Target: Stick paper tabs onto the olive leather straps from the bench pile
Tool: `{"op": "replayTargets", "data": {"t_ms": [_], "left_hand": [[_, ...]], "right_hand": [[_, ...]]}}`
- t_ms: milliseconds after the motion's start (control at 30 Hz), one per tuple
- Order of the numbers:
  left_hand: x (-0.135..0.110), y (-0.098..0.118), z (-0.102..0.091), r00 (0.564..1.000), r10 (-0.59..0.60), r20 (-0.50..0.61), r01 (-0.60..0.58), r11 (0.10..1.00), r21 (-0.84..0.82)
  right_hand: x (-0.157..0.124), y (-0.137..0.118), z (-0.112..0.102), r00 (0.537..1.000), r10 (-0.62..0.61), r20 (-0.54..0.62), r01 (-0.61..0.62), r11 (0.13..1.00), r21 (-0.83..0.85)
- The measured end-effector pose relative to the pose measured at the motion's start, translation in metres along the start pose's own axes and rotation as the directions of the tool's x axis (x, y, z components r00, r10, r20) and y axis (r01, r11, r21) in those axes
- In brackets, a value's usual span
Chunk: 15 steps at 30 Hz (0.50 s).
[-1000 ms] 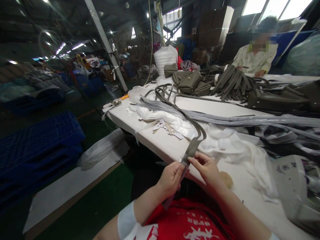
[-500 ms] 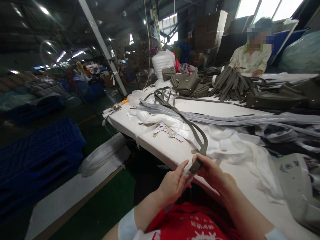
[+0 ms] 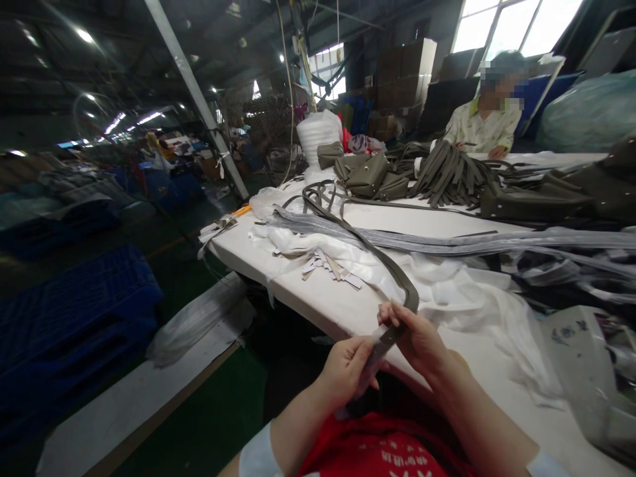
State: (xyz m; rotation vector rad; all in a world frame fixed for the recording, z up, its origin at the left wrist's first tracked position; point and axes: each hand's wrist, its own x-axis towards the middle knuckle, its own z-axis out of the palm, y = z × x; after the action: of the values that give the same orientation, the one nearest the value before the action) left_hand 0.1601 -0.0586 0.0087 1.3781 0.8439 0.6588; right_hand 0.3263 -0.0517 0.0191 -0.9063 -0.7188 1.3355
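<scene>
Strap (image 3: 397, 273): long, flat, olive-grey, curving; left hand (image 3: 344, 371), right hand (image 3: 418, 341) grasping it.

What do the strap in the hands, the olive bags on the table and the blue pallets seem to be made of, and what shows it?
Strap: probably leather or imitation leather; smooth, low sheen, bending in a flat curve.

Bags: similar material, perhaps imitation leather; soft folds and a dull sheen suggest it.

Pallets: likely plastic; evenly blue, with a grid-like top.
</scene>
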Motion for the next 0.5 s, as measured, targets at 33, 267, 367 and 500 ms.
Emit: {"op": "replayTargets", "data": {"t_ms": [33, 267, 367, 500], "left_hand": [[0.001, 0.001, 0.000, 0.999, 0.045, -0.010, -0.044, 0.998, 0.045], [0.012, 0.004, -0.002, 0.956, 0.262, -0.131, -0.217, 0.935, 0.279], [0.011, 0.000, -0.002, 0.945, 0.275, -0.175, -0.207, 0.921, 0.329], [0.002, -0.010, -0.007, 0.963, 0.218, -0.159, -0.153, 0.926, 0.344]], "right_hand": [[0.001, -0.001, 0.003, 0.999, 0.000, -0.034, 0.000, 1.000, 0.019], [-0.013, 0.024, 0.029, 0.998, 0.058, -0.002, -0.058, 0.986, -0.157], [-0.014, 0.021, 0.031, 0.976, 0.207, 0.069, -0.203, 0.977, -0.065], [0.004, -0.025, 0.016, 1.000, 0.017, -0.011, -0.014, 0.971, 0.239]]}}
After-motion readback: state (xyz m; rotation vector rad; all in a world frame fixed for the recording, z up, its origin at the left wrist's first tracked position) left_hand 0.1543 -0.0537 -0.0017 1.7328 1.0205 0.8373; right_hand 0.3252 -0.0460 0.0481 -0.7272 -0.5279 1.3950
